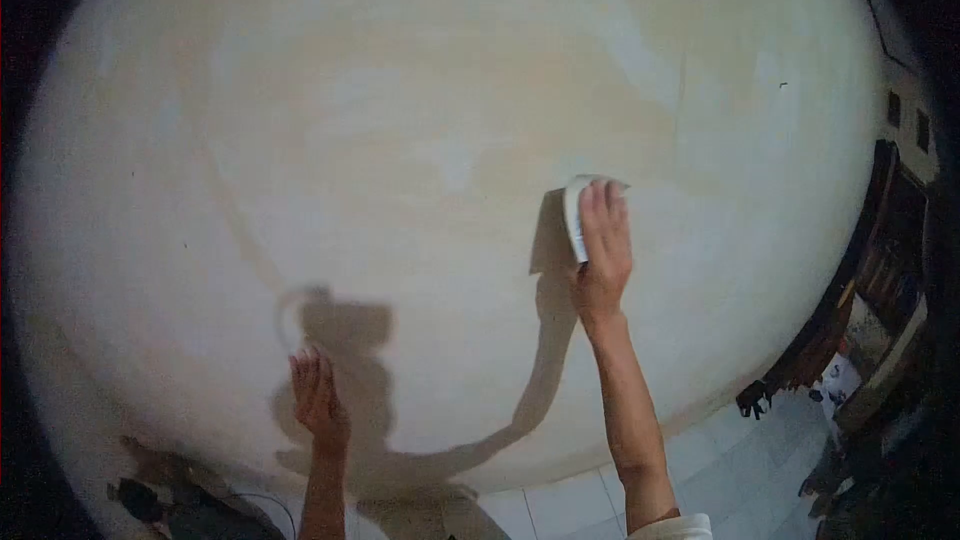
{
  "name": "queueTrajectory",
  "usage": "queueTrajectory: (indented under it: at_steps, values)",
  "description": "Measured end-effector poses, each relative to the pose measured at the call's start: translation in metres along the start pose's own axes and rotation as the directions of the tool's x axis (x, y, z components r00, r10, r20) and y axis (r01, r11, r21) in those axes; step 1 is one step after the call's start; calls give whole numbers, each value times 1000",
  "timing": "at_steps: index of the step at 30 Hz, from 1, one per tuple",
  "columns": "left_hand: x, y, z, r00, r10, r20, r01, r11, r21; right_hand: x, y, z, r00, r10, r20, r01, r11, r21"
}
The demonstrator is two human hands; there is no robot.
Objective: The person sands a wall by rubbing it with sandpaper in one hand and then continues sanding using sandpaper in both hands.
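A large pale wall (450,70) with cream and whitish patches fills most of the view. My right hand (606,240) is raised against it, right of centre, with its fingers over a white flat pad (575,215) pressed to the surface. The pad's edges show to the left of and above the fingers. Lower left, my left hand (318,395) is near or against the wall, fingers pointing up and nothing visible in it. Shadows of my head and arms fall on the wall between and around the hands.
Light floor tiles (570,512) run along the wall's foot. Dark objects (190,510) and a thin cable lie at the lower left. At the right edge stand dark wooden furniture (890,250), a whitish item (840,385) and other clutter too dim to name.
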State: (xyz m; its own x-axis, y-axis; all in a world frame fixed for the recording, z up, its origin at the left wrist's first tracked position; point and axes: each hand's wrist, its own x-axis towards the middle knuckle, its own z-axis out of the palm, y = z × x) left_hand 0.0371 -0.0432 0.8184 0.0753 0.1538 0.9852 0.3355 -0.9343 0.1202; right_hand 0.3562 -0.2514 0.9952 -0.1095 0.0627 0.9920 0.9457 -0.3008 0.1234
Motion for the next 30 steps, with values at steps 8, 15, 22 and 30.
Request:
queueTrajectory:
  at_steps: [8, 15, 22, 30]
  values:
    - [111, -20, 38, 984, 180, -6, -180, 983, 35, -9, 34, -10, 978, -141, 155, 152, 987, -60]
    - [115, -9, 26, 965, 251, -81, -242, 964, 111, -5, -25, 3, 1000, 1, 30, -3, 998, 61]
    - [131, 15, 18, 987, 150, -48, -144, 983, 116, 11, 19, -37, 986, -52, 157, 56, 998, -20]
    - [141, 25, 18, 971, 227, -82, -214, 966, 144, -18, -54, -11, 933, -291, 213, 259, 952, 164]
